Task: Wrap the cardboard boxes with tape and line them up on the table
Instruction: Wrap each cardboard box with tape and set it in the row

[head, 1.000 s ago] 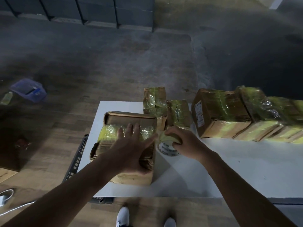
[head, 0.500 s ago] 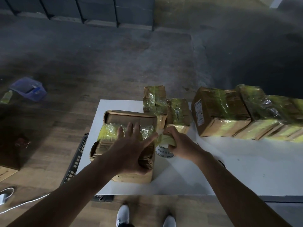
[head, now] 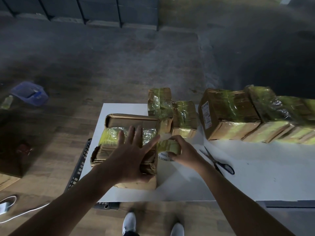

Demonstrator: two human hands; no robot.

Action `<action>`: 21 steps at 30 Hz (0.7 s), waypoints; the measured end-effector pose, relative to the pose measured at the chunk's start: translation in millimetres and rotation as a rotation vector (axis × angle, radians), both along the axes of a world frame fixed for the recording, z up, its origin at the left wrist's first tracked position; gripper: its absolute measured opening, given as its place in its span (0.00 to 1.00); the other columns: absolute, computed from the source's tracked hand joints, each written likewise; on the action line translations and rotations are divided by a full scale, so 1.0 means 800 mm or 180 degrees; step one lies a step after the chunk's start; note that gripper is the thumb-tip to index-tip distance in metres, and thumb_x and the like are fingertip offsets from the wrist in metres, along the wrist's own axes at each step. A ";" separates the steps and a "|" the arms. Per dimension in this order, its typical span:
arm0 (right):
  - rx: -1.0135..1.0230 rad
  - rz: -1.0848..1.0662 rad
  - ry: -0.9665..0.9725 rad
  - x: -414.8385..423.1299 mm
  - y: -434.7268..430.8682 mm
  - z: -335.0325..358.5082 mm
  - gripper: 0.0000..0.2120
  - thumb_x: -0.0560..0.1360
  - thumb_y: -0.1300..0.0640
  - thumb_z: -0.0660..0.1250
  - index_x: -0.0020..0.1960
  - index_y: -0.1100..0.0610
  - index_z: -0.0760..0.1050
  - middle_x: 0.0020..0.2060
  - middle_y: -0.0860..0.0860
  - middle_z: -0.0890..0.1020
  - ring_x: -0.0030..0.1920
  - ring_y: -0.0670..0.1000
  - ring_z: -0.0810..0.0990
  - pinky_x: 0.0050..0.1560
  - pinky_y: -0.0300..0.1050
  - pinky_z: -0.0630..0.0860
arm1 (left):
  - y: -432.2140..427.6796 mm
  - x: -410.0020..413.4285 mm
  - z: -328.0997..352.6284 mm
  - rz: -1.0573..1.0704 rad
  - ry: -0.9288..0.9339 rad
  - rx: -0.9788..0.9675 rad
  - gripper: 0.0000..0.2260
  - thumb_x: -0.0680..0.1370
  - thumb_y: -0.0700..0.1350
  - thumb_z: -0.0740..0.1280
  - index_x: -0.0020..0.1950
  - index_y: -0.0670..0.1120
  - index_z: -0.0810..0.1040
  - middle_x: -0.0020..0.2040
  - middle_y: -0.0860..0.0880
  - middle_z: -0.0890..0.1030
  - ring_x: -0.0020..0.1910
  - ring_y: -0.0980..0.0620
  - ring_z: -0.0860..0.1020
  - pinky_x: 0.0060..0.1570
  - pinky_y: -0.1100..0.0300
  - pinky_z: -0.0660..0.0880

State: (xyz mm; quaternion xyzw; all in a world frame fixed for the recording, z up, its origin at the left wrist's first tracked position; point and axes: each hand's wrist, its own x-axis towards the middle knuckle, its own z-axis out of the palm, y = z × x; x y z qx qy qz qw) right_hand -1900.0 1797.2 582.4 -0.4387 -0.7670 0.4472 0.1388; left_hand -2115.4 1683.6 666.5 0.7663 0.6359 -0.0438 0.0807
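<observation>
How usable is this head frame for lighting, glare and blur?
Head view: dim, far floor almost black, the white table brightest; tape on the cardboard box under the left hand glints; the wrapped boxes at the right edge look smeared and bent; the tape roll in the right hand is legible.

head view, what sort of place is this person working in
Probably a warehouse or packing area, though the light is dim: taped cardboard boxes lined up along a white table, a tape roll and scissors in use, and a bare concrete floor beyond.
</observation>
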 end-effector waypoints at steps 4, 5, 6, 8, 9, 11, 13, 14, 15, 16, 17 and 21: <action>0.0172 0.0057 -0.0053 0.008 -0.011 -0.012 0.19 0.72 0.54 0.72 0.57 0.43 0.67 0.46 0.43 0.78 0.46 0.42 0.79 0.38 0.27 0.71 | 0.003 0.005 0.001 -0.0051 0.0104 0.0002 0.60 0.59 0.72 0.70 0.76 0.60 0.32 0.78 0.39 0.38 0.75 0.31 0.38 0.69 0.28 0.43; 0.0312 0.0145 -0.0188 0.006 -0.010 -0.011 0.18 0.73 0.55 0.71 0.58 0.47 0.68 0.45 0.44 0.78 0.46 0.46 0.79 0.36 0.27 0.70 | 0.005 0.008 0.003 -0.0084 0.0142 0.0008 0.60 0.59 0.72 0.72 0.76 0.59 0.33 0.79 0.40 0.39 0.76 0.32 0.39 0.69 0.27 0.44; 0.0450 0.0235 -0.0363 0.005 -0.008 -0.009 0.17 0.73 0.54 0.71 0.58 0.49 0.68 0.44 0.46 0.78 0.45 0.49 0.79 0.35 0.29 0.69 | 0.006 0.011 0.004 -0.0122 0.0191 0.0013 0.60 0.59 0.71 0.72 0.76 0.58 0.35 0.79 0.41 0.41 0.76 0.33 0.39 0.68 0.26 0.45; 0.0657 0.0324 -0.0735 0.004 -0.003 -0.002 0.16 0.72 0.53 0.70 0.56 0.49 0.67 0.44 0.49 0.79 0.44 0.53 0.80 0.35 0.39 0.69 | 0.007 0.015 0.005 -0.0162 0.0247 0.0025 0.58 0.60 0.71 0.72 0.76 0.57 0.38 0.79 0.41 0.47 0.77 0.34 0.42 0.67 0.25 0.47; 0.0753 0.0337 -0.0904 0.005 0.000 0.002 0.16 0.72 0.52 0.70 0.55 0.49 0.67 0.45 0.51 0.81 0.45 0.54 0.80 0.35 0.42 0.69 | 0.008 0.016 0.005 -0.0161 0.0244 0.0019 0.57 0.60 0.71 0.72 0.76 0.57 0.38 0.79 0.41 0.48 0.77 0.34 0.43 0.67 0.26 0.47; 0.0932 0.0374 -0.1189 0.003 0.006 0.009 0.17 0.72 0.51 0.69 0.57 0.50 0.67 0.47 0.53 0.81 0.46 0.56 0.80 0.37 0.42 0.68 | 0.011 0.015 0.006 -0.0145 0.0223 -0.0004 0.57 0.61 0.71 0.71 0.76 0.58 0.37 0.79 0.41 0.47 0.77 0.35 0.43 0.68 0.27 0.46; 0.0954 0.0471 -0.1386 -0.003 0.008 0.012 0.18 0.72 0.51 0.69 0.58 0.51 0.67 0.45 0.52 0.79 0.46 0.56 0.80 0.37 0.43 0.68 | 0.012 0.013 0.007 -0.0130 0.0200 -0.0016 0.57 0.61 0.71 0.71 0.76 0.58 0.36 0.79 0.42 0.46 0.77 0.36 0.43 0.68 0.27 0.46; 0.0929 0.0538 -0.1478 -0.008 0.006 0.012 0.18 0.72 0.51 0.69 0.57 0.51 0.67 0.42 0.50 0.77 0.45 0.55 0.80 0.36 0.43 0.68 | 0.012 0.013 0.006 -0.0131 0.0195 -0.0027 0.57 0.61 0.71 0.71 0.76 0.58 0.36 0.79 0.42 0.46 0.77 0.36 0.43 0.68 0.27 0.46; 0.0915 0.0643 -0.1591 -0.014 0.002 0.009 0.18 0.72 0.51 0.69 0.57 0.52 0.67 0.41 0.49 0.76 0.43 0.54 0.79 0.36 0.43 0.69 | 0.011 0.013 0.006 -0.0140 0.0200 -0.0051 0.57 0.61 0.71 0.71 0.75 0.59 0.35 0.79 0.42 0.45 0.77 0.36 0.43 0.68 0.27 0.46; 0.0922 0.0764 -0.1709 -0.019 -0.002 0.006 0.18 0.72 0.51 0.69 0.57 0.52 0.67 0.40 0.48 0.76 0.42 0.53 0.79 0.37 0.44 0.71 | 0.009 0.013 0.006 -0.0160 0.0216 -0.0094 0.58 0.61 0.71 0.71 0.75 0.60 0.33 0.79 0.42 0.45 0.77 0.35 0.42 0.68 0.27 0.46; 0.0955 0.0874 -0.1790 -0.025 -0.006 0.002 0.17 0.72 0.51 0.69 0.57 0.53 0.67 0.40 0.48 0.77 0.40 0.52 0.78 0.40 0.46 0.74 | 0.007 0.012 0.007 -0.0172 0.0224 -0.0150 0.58 0.61 0.70 0.72 0.75 0.61 0.32 0.79 0.42 0.44 0.77 0.35 0.42 0.68 0.27 0.46; 0.1038 0.0840 -0.1615 -0.034 -0.001 -0.005 0.16 0.72 0.52 0.69 0.53 0.51 0.65 0.35 0.45 0.74 0.36 0.48 0.75 0.47 0.48 0.75 | 0.017 0.015 0.030 -0.0179 0.0445 -0.0472 0.56 0.61 0.67 0.75 0.75 0.65 0.38 0.78 0.40 0.44 0.76 0.32 0.44 0.67 0.26 0.54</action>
